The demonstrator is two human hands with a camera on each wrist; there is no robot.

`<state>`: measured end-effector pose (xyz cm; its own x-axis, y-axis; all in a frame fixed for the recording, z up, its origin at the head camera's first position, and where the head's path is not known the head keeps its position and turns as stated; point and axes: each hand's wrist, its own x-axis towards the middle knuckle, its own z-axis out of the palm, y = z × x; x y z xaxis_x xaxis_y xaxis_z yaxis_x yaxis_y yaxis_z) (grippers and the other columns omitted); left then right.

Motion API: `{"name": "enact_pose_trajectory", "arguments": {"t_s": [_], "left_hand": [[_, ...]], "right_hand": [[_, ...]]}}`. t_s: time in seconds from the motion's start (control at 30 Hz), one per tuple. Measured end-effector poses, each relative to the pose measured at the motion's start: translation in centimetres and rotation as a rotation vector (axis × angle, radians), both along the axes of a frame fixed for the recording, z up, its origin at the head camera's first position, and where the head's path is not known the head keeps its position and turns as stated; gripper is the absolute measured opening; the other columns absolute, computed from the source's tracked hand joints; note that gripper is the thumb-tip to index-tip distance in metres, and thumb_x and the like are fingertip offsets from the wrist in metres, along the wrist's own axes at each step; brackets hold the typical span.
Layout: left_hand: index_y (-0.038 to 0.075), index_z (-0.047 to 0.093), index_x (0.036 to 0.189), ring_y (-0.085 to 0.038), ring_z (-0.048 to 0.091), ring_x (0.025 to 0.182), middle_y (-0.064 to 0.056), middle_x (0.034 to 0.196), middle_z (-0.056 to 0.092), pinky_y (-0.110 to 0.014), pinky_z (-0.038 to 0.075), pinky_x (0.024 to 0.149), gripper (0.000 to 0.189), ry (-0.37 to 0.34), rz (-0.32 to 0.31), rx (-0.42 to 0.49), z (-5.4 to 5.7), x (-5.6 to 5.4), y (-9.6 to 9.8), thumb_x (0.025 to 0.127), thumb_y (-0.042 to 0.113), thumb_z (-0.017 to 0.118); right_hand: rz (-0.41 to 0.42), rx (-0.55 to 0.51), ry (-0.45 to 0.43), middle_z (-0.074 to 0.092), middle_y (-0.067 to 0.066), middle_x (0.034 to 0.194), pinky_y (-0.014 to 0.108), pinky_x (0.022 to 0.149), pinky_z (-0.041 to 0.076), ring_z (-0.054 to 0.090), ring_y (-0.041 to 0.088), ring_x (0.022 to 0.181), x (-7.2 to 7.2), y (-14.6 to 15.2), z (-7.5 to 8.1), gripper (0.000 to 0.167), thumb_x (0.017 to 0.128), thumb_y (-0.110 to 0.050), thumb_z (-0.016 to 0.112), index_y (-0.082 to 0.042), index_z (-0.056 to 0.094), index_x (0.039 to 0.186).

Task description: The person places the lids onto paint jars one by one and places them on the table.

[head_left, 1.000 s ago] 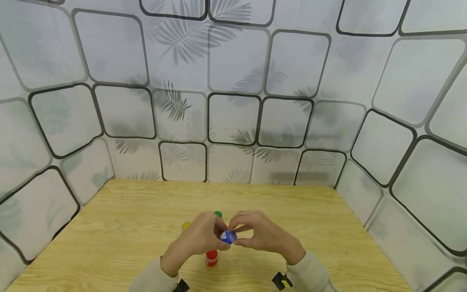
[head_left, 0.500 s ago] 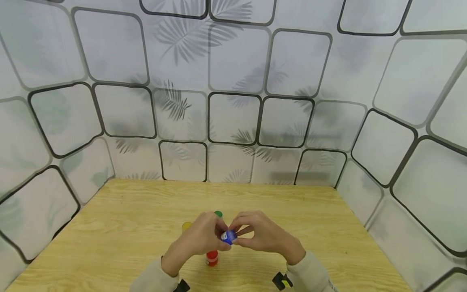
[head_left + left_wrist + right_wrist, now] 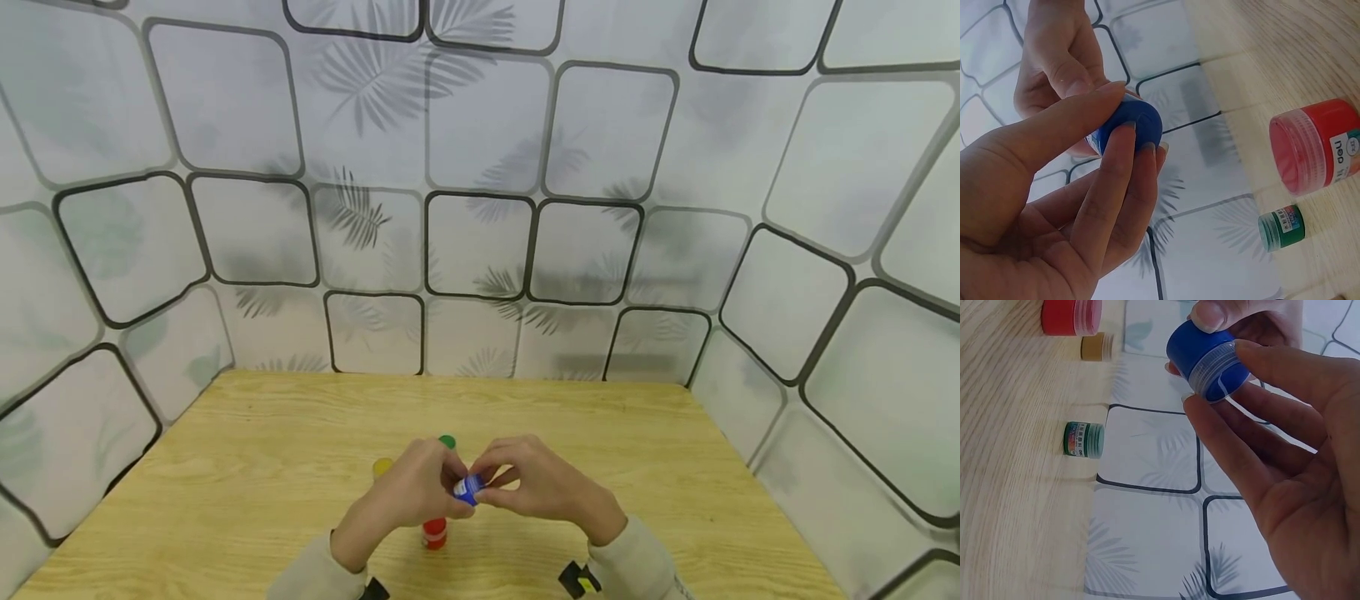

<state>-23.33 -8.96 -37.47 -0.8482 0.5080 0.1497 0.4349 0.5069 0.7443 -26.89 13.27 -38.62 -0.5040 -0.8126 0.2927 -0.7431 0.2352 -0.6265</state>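
Observation:
Above the table, my left hand [image 3: 412, 483] grips the body of a small blue paint jar [image 3: 1192, 349]. My right hand [image 3: 536, 479] pinches its clear ribbed lid [image 3: 1222, 374] between thumb and fingers, as the right wrist view shows. The jar lies tilted, lid toward the right hand, and the lid sits on the jar. In the left wrist view the jar's blue base [image 3: 1138, 122] faces the camera, with the left fingers [image 3: 1107, 194] round it. Its label is mostly covered.
A red paint jar [image 3: 434, 536] stands on the wooden table [image 3: 600, 450] below the left hand. Beyond it stand a green paint jar [image 3: 1082, 439] and a yellow one [image 3: 382, 467], partly hidden by the left hand. Patterned curtains [image 3: 480, 242] surround the table.
The blue jar has tipped slightly between the hands, and the right fingers have shifted a little at its lid. Both hands stay in nearly the same place.

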Motion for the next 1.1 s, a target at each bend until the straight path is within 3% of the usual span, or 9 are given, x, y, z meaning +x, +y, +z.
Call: {"name": "enact_pose_trajectory", "arguments": {"t_s": [0.3,0.63,0.83,1.1], "left_hand": [[0.002,0.080,0.088,-0.009,0.069,0.069,-0.005,0.080,0.077,-0.019,0.056,0.060,0.018,-0.001,0.016,-0.006,0.04,-0.03,-0.06,0.074,0.005,0.091],[0.001,0.080,0.089,-0.009,0.070,0.070,-0.006,0.081,0.077,-0.019,0.057,0.061,0.019,-0.005,0.009,0.006,0.00,-0.07,-0.10,0.074,0.004,0.091],[0.000,0.080,0.090,-0.010,0.070,0.070,-0.007,0.082,0.077,-0.020,0.058,0.062,0.020,-0.008,0.010,0.008,0.04,-0.04,-0.09,0.074,0.004,0.091],[0.000,0.080,0.090,-0.009,0.070,0.070,-0.007,0.082,0.077,-0.020,0.058,0.061,0.019,-0.004,0.011,0.007,0.05,0.04,-0.06,0.075,0.003,0.090]], "right_hand": [[-0.026,-0.015,-0.011,0.071,0.006,0.112,0.022,0.083,0.061,0.071,0.015,0.103,0.00,0.11,0.07,0.022,0.096,-0.013,0.074,-0.010,0.070,0.117],[0.036,-0.029,0.005,0.070,0.007,0.114,0.030,0.086,0.063,0.070,0.018,0.108,0.04,0.03,0.08,0.023,0.092,-0.004,0.076,-0.010,0.070,0.114],[0.076,-0.057,0.040,0.070,0.011,0.114,0.027,0.086,0.062,0.072,0.021,0.107,0.08,0.03,0.09,0.022,0.093,-0.003,0.075,-0.006,0.070,0.114],[0.069,-0.050,0.045,0.071,0.010,0.114,0.031,0.084,0.063,0.072,0.020,0.105,0.07,0.10,0.08,0.022,0.093,-0.004,0.075,-0.006,0.071,0.115]]}}
